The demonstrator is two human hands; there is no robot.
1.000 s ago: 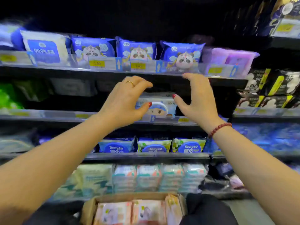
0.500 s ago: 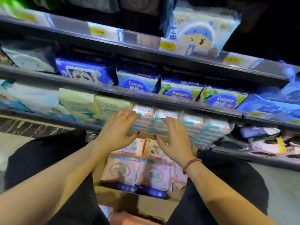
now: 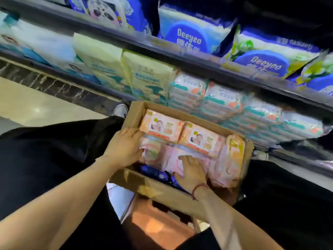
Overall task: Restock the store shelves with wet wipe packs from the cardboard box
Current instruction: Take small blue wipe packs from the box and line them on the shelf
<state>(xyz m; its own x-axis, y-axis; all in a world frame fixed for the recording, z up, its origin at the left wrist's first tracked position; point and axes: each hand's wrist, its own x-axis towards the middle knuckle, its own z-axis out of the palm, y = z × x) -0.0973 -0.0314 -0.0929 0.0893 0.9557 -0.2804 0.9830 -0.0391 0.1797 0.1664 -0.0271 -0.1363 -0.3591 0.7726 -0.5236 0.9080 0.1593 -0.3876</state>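
Cardboard box (image 3: 134, 181) of wet wipe packs (image 3: 201, 139), my left hand (image 3: 124, 148) over one pack's edge, fingers bent, grip unclear, my right hand (image 3: 193, 170) flat on another, fingers apart.

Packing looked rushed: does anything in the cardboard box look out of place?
One pink pack at the right end of the cardboard box stands on its edge, while the other pink packs lie flat. Nothing looks spilled.

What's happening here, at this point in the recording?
A person has both hands in the cardboard box of pink wet wipe packs, in front of the store shelves. The left hand touches the near-left pack; the right hand lies flat on the near-middle pack. Nothing is lifted out yet.
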